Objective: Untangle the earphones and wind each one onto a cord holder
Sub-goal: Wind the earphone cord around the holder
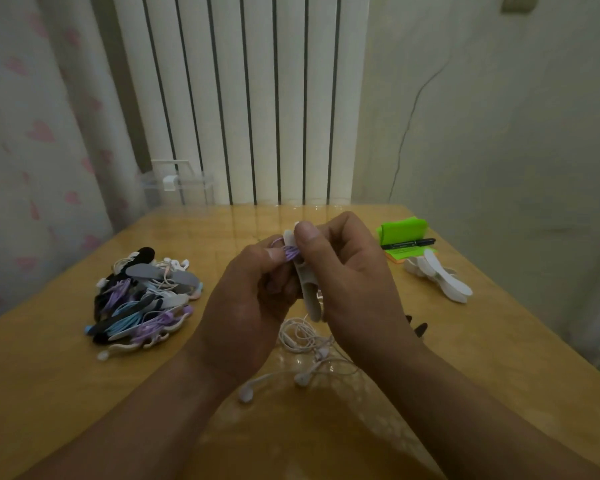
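Two bare forearms [146,420] are entering from the bottom edge, nearest the camera. Between them, a loose tangle of thin white earphones [305,341] is lying on the glossy yellow-brown table [49,358], with smooth rounded earbuds at its near side.

Above the tangle, the right hand [357,282] is gripping a flat, elongated white cord holder [309,292] almost upright, its thumb pressing the upper end. The left hand [253,292] is pinching the purple cord [290,252] coiled around the holder's upper part.

On the left, a pile of wound earphones [142,296] is lying in black, grey, blue, purple and white. On the right, empty cord holders [440,275] are lying beside a green sticky-note pad [402,230] with a black marker [409,243] across it. At the rear left, a transparent box [177,183] is standing; its contents cannot be determined.
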